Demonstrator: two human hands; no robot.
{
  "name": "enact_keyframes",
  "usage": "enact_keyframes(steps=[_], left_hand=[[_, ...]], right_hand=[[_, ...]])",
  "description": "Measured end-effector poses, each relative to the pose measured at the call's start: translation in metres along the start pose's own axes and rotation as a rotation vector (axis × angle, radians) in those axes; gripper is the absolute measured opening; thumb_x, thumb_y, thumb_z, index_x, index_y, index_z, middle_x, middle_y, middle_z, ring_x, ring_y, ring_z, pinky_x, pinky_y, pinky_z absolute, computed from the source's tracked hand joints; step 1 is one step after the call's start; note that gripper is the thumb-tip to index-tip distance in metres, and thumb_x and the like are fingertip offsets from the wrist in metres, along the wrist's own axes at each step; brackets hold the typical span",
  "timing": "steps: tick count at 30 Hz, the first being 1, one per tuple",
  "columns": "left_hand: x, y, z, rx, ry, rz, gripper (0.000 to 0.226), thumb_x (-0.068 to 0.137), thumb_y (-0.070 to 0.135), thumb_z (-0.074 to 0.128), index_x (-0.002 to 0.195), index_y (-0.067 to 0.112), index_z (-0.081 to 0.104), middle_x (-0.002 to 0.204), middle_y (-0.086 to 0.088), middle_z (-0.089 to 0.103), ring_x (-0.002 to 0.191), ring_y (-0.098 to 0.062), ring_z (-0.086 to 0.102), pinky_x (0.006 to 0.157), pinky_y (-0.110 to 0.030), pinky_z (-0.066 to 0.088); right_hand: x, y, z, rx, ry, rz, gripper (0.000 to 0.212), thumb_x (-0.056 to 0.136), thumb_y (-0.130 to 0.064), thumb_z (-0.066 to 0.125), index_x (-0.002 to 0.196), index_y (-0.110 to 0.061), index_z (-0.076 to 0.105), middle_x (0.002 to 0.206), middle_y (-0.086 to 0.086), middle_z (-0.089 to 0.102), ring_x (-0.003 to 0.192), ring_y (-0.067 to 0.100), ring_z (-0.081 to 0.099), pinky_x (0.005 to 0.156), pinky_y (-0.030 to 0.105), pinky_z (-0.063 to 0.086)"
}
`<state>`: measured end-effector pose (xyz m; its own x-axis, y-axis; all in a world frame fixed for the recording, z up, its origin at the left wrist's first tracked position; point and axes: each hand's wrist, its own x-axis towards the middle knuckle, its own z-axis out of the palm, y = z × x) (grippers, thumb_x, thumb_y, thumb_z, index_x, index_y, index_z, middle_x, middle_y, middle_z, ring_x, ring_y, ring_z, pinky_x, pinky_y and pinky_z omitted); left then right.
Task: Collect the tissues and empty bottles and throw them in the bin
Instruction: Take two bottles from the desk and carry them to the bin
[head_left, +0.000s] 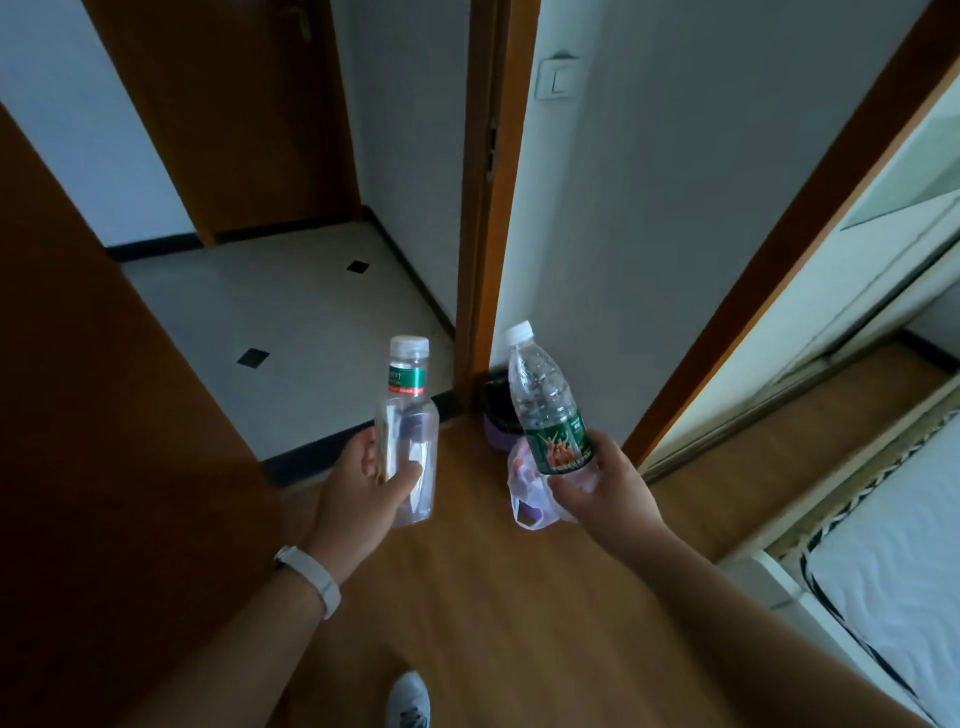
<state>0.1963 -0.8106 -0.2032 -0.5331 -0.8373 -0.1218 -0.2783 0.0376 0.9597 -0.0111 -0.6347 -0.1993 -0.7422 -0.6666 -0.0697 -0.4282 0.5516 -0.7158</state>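
Here the left hand (363, 483) wraps a clear square bottle (410, 415) by its lower half, left of the door frame (483, 208). The right hand (597, 488) grips a green-labelled bottle (545, 405) at its base, right of the frame, with a crumpled bag (524, 501) bunched beneath. The bin (494, 410) at the frame's foot is half hidden. Both bottles are capped and transparent.

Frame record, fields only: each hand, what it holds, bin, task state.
left hand: grips clear bottle, green-red neck label, cap on
right hand: grips crinkled bottle, green label, cap on; thin plastic bag hangs below it
bin: purple, dark liner, on wooden floor by door frame, partly behind crinkled bottle
task state: both bottles in hand, not yet in bin
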Motion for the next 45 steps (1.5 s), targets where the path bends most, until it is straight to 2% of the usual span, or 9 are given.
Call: enact_keyframes(steps=[6,10,15,19,23,26,31,40,45], left_hand=[[0.078,0.008,-0.024,0.006,-0.027,0.021,0.028,0.085,0.024,0.072,0.106,0.030,0.055,0.092,0.011,0.067,0.081,0.007,0.064,0.070,-0.024,0.052],[0.113,0.010,-0.020,0.053,-0.035,0.004,0.034,0.083,0.019,0.073,0.111,0.017,0.053,0.082,0.011,0.060,0.070,0.009,0.060,0.063,-0.017,0.045],[0.165,0.012,0.002,0.093,-0.071,-0.022,0.041,0.083,0.013,0.073,0.117,0.014,0.050,0.089,0.009,0.060,0.079,0.001,0.060,0.064,-0.017,0.047],[0.210,0.014,0.025,0.153,-0.087,-0.038,0.042,0.080,0.020,0.075,0.113,0.020,0.050,0.096,-0.005,0.065,0.087,-0.021,0.065,0.072,-0.039,0.057],[0.275,0.023,0.055,0.232,-0.120,-0.033,0.047,0.080,0.022,0.075,0.119,0.020,0.050,0.100,0.007,0.065,0.089,-0.008,0.064,0.067,-0.024,0.050],[0.328,0.034,0.084,0.258,-0.120,-0.065,0.046,0.079,0.024,0.076,0.118,0.021,0.051,0.099,0.007,0.066,0.090,-0.012,0.066,0.074,-0.032,0.055],[0.403,0.052,0.141,0.339,-0.195,-0.053,0.053,0.070,0.040,0.077,0.115,0.027,0.052,0.101,0.011,0.064,0.093,-0.007,0.062,0.078,-0.033,0.054],[0.482,0.056,0.214,0.381,-0.277,-0.092,0.049,0.077,0.030,0.079,0.116,0.024,0.051,0.102,0.010,0.064,0.092,-0.004,0.062,0.075,-0.026,0.052],[0.514,0.042,0.239,0.401,-0.310,-0.104,0.044,0.077,0.030,0.079,0.111,0.027,0.051,0.097,0.010,0.064,0.087,-0.001,0.062,0.073,-0.028,0.054]], right_hand=[[0.053,-0.032,0.022,0.004,0.052,0.063,0.064,0.072,-0.046,0.073,0.128,-0.034,0.046,0.107,-0.014,0.061,0.092,0.005,0.060,0.074,0.029,0.052],[0.079,-0.036,0.027,0.007,0.059,0.106,0.067,0.067,-0.052,0.069,0.127,-0.034,0.047,0.107,-0.016,0.061,0.093,0.005,0.060,0.075,0.030,0.054],[0.125,-0.022,0.027,0.047,0.059,0.174,0.062,0.068,-0.046,0.071,0.125,-0.036,0.048,0.105,-0.014,0.062,0.091,0.004,0.061,0.074,0.029,0.053],[0.172,-0.005,0.031,0.069,0.050,0.219,0.060,0.072,-0.043,0.072,0.125,-0.034,0.047,0.105,-0.013,0.062,0.092,0.008,0.061,0.073,0.030,0.052],[0.240,0.016,0.034,0.077,0.061,0.235,0.064,0.073,-0.047,0.071,0.130,-0.032,0.046,0.109,-0.011,0.063,0.094,0.010,0.060,0.077,0.030,0.050],[0.296,0.031,0.026,0.109,0.049,0.245,0.063,0.078,-0.039,0.073,0.133,-0.028,0.045,0.107,-0.012,0.060,0.091,0.007,0.056,0.072,0.022,0.042],[0.375,0.061,0.008,0.185,0.024,0.296,0.063,0.076,-0.034,0.075,0.130,-0.025,0.044,0.104,-0.010,0.059,0.083,0.002,0.055,0.060,0.010,0.036],[0.459,0.101,0.000,0.248,-0.031,0.350,0.065,0.076,-0.034,0.075,0.131,-0.025,0.043,0.105,-0.013,0.057,0.082,-0.012,0.050,0.062,0.009,0.036],[0.485,0.130,0.014,0.249,-0.045,0.416,0.071,0.073,-0.040,0.076,0.133,-0.026,0.042,0.111,-0.011,0.059,0.089,0.002,0.055,0.070,0.021,0.040]])
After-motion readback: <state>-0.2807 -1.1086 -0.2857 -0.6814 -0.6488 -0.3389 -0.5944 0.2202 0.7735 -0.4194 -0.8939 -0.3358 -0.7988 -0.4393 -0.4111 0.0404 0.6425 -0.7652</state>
